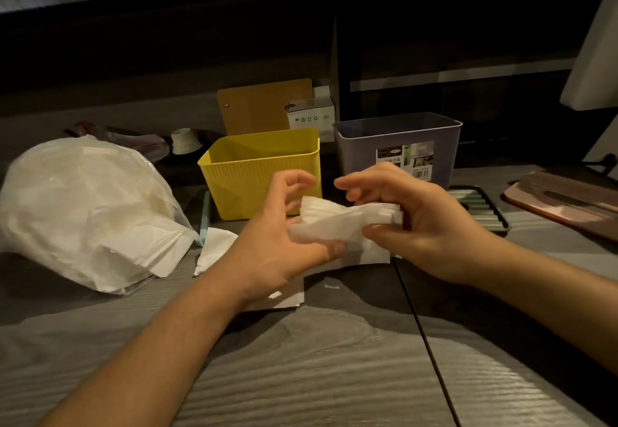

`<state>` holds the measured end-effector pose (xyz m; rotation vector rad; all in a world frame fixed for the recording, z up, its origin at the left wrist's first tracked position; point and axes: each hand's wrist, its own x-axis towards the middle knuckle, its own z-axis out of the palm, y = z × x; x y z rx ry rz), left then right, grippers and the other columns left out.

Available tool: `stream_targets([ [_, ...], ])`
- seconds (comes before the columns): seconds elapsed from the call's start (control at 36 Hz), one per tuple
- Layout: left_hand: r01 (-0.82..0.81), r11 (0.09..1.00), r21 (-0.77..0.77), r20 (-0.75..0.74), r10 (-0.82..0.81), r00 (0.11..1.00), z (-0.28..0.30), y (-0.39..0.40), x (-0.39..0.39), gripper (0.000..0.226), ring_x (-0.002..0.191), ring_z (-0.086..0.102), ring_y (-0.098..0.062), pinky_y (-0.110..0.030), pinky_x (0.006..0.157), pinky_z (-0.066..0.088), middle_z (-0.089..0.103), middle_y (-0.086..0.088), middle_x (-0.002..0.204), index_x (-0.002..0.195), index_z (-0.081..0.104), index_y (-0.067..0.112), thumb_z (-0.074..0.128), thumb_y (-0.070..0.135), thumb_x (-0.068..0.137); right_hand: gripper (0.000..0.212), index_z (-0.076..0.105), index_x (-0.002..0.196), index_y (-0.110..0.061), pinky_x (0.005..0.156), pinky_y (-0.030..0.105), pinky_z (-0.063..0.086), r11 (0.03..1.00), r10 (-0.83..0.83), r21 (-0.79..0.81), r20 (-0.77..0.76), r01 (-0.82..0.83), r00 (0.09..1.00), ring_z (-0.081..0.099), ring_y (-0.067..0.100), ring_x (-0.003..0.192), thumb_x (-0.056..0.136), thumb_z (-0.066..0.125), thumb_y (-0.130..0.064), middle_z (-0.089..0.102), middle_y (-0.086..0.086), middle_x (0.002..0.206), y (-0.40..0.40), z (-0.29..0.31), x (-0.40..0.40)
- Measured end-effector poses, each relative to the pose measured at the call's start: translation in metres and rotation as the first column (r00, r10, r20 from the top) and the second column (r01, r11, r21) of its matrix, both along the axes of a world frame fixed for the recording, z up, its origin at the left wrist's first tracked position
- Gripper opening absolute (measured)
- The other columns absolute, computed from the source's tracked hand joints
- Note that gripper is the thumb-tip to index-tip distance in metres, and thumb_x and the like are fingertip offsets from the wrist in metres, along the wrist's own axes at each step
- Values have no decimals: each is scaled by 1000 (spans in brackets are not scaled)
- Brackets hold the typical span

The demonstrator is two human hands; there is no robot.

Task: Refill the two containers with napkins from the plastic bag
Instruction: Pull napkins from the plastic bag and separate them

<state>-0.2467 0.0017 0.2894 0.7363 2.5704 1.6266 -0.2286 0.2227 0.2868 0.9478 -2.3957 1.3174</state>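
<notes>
1. The left hand (284, 242) and the right hand (411, 215) both hold a napkin stack (337, 222) in curled fingers, near the middle of the table (301, 376)
2. The plastic bag (83, 212) of napkins lies at the left
3. The yellow container (261, 172) stands just beyond the hands
4. The grey container (398, 145) to its right bears a label (406, 159) with a barcode; the writing is too small to read

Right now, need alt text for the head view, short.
Two bare hands, left hand and right hand, hold a stack of white napkins over a grey table. Behind stand an open yellow container and a purple-grey container; a plastic bag of napkins lies at left.
</notes>
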Motion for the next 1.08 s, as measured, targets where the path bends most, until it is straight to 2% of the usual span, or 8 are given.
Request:
stream_targets([
  [0.08,43,999,-28,15,-43,999,-3,1,0,96,107,64,-7,-23,87,57,58,13,122,141,27,54,86,13,77,71,49,137,-38,85,17,52,998,18,-63,85,-13,996,60,7,111,88,64,10,55,-18,117,-3,-1,3],
  [0.25,-36,999,-8,-89,35,995,-5,2,0,54,94,62,1,-19,76,56,62,10,109,120,54,41,78,8,84,78,45,142,-41,80,29,60,973,-102,-172,277,154,955,65,10,101,86,62,11,58,-10,117,-6,-7,-4],
  [0.42,-29,995,97,5,29,1000,-2,10,2,86,97,61,-16,-25,72,60,49,5,121,135,32,45,66,-12,82,88,35,147,-46,88,33,60,924,-81,-314,393,216,916,61,14,112,87,56,14,54,-8,123,-13,-8,-6],
  [0.61,16,994,105,-18,-14,1000,-6,21,8,104,92,60,-20,-20,62,53,42,5,124,140,20,52,57,-23,79,89,30,144,-54,82,41,62,947,-96,-254,360,196,928,62,19,103,88,58,9,47,-16,123,-20,-9,0],
  [0.78,-40,994,99,-19,42,999,-6,12,3,96,91,63,-17,-20,68,56,48,4,119,144,23,50,61,-15,85,66,50,134,-46,82,34,60,955,-209,-150,269,255,940,64,15,96,92,56,5,57,-16,113,-14,-8,-1],
  [0.83,-35,997,65,-5,35,999,-6,10,3,96,88,66,-12,-21,71,56,50,5,117,147,23,49,62,-14,86,51,53,133,-46,86,32,59,960,-225,-105,255,258,940,62,20,100,97,56,-10,56,-23,118,-13,-7,-1],
  [0.94,10,1000,29,5,-10,1000,-6,9,4,101,92,66,-16,-25,73,58,47,3,122,148,19,52,63,-14,85,33,58,132,-42,87,11,45,957,-288,0,124,290,950,54,-5,110,101,50,-36,55,-28,120,-13,-3,-1],
  [1.08,75,997,17,4,-75,997,-6,12,7,104,86,65,-9,-20,70,53,44,2,123,147,16,55,61,-15,84,49,43,146,-41,91,15,46,979,-202,23,150,201,968,47,-13,115,101,54,-26,46,-25,130,-14,-4,3],
])
